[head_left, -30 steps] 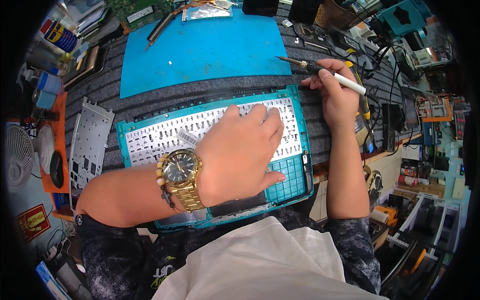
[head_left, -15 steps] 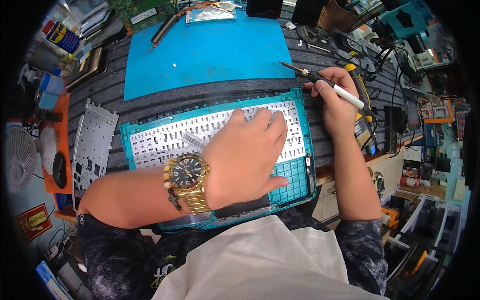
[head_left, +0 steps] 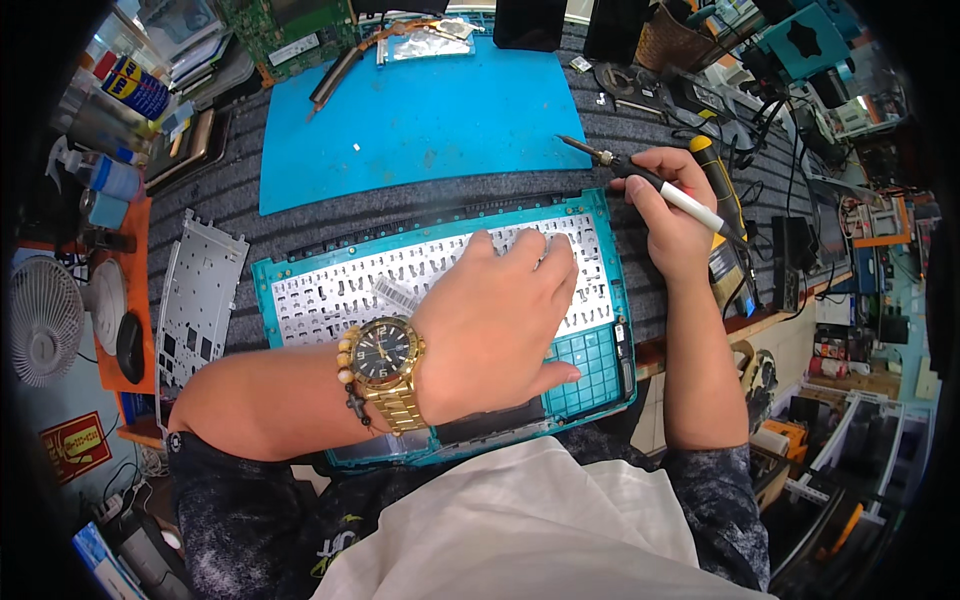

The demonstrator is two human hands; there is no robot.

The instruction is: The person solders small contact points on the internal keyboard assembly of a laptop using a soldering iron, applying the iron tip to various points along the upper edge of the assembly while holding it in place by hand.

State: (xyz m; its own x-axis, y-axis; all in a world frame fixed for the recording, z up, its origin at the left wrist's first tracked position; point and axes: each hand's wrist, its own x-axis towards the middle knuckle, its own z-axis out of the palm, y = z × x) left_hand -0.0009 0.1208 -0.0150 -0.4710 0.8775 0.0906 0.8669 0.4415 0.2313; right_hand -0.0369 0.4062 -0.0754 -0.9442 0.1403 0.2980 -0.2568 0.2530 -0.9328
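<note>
Just the one view here, the head camera looking down. Our left hand (head_left: 500,325) is palm-down in the middle of the frame, fingers a bit bent and loosely spread, lying across a teal laptop panel (head_left: 601,225) with a silver metal plate (head_left: 315,295) set in it. Can't tell how hard it's pressing, if at all. A barcode sticker (head_left: 396,296) pokes out just beside it, and we've got a gold watch (head_left: 386,350) plus a beaded bracelet (head_left: 346,360) on that wrist.

Our right hand (head_left: 678,215) is well apart from the left, right of centre — fingers closed around a soldering iron (head_left: 690,207) by its black-and-white handle. The tip points to the upper left, over the right edge of a blue mat (head_left: 420,130).

Right next to that hand there's a yellow-and-black tool (head_left: 708,158). Upper left of the mat — another dark pen-shaped tool (head_left: 337,80). Over at frame left we've got a holey metal sheet (head_left: 205,275) and a white fan (head_left: 47,315).
</note>
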